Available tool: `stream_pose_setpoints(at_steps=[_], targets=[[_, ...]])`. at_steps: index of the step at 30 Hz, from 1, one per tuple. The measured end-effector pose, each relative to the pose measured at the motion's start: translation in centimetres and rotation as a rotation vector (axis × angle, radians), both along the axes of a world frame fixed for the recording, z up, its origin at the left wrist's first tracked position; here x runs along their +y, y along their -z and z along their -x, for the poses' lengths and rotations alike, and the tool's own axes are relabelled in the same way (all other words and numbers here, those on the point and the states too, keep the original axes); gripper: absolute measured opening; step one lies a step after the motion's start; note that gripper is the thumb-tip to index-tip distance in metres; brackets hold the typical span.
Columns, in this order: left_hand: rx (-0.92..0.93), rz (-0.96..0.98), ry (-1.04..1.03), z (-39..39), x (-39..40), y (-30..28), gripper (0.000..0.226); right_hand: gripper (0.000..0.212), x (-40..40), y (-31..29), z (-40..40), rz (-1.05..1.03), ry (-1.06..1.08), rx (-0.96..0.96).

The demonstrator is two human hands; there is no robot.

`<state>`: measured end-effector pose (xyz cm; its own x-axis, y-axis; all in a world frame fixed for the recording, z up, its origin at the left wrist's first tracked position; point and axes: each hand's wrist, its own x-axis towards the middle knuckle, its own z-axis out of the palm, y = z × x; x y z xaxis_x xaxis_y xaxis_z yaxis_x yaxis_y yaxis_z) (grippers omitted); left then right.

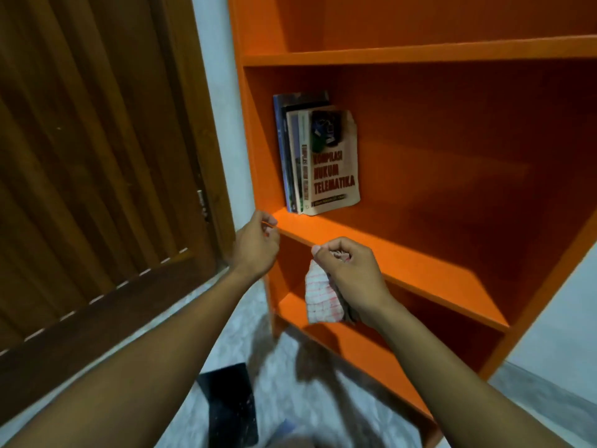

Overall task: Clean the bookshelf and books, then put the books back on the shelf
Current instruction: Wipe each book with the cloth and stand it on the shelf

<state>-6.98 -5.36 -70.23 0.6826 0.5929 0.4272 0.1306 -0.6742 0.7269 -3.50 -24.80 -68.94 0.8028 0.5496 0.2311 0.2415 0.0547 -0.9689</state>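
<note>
Hands at the orange bookshelf (403,263).
Right hand (350,273) clutches a cloth (323,300); left hand (256,245), loosely curled, grasps nothing; books (318,160) stand above them.

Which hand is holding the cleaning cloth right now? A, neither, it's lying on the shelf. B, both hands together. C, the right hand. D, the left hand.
C: the right hand is closed around the checked cloth, which hangs below its grip, while the left hand holds nothing at the shelf edge.
</note>
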Motion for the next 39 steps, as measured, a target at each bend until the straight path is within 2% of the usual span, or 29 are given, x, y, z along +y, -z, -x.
stream_pose_setpoints(at_steps=[4, 9, 11, 14, 16, 19, 23, 28, 34, 39], targets=[[0.079, 0.038, 0.0, 6.9, -1.2, 4.3, 0.006, 0.022, 0.1, 2.4, 3.4, 0.083, 0.011, 0.121], [0.267, 0.203, -0.076, 15.1, -3.2, 13.4, 0.008, 0.017, -0.4, 6.6, 8.4, 0.184, -0.101, 0.411], [0.383, 0.262, -0.058, 17.7, -4.7, 17.3, 0.008, 0.015, -0.9, 8.3, 10.0, 0.252, -0.178, 0.43], [0.648, 0.349, -0.015, 20.8, -6.5, 24.0, 0.016, 0.02, -1.3, 10.2, 11.3, 0.377, -0.228, 0.353], [0.814, 0.365, 0.015, 22.5, -7.3, 28.7, 0.031, 0.024, -1.4, 10.8, 11.5, 0.417, -0.219, 0.324], [1.03, 0.306, 0.003, 23.9, -8.0, 33.1, 0.07, 0.023, -1.4, 11.4, 11.1, 0.429, -0.221, 0.33], [1.179, 0.12, 0.057, 23.4, -6.9, 35.5, 0.095, 0.024, -1.1, 12.1, 10.5, 0.449, -0.239, 0.318], [1.306, 0.129, 0.135, 21.9, -4.2, 37.3, 0.116, 0.023, -1.3, 12.4, 9.8, 0.435, -0.258, 0.315], [1.338, 0.109, 0.206, 22.5, -3.9, 37.6, 0.108, 0.023, -1.3, 13.1, 9.6, 0.497, -0.268, 0.327], [1.134, 0.199, 0.255, 22.0, -3.7, 35.0, 0.082, 0.035, -1.3, 12.7, 9.9, 0.439, -0.2, 0.449]])
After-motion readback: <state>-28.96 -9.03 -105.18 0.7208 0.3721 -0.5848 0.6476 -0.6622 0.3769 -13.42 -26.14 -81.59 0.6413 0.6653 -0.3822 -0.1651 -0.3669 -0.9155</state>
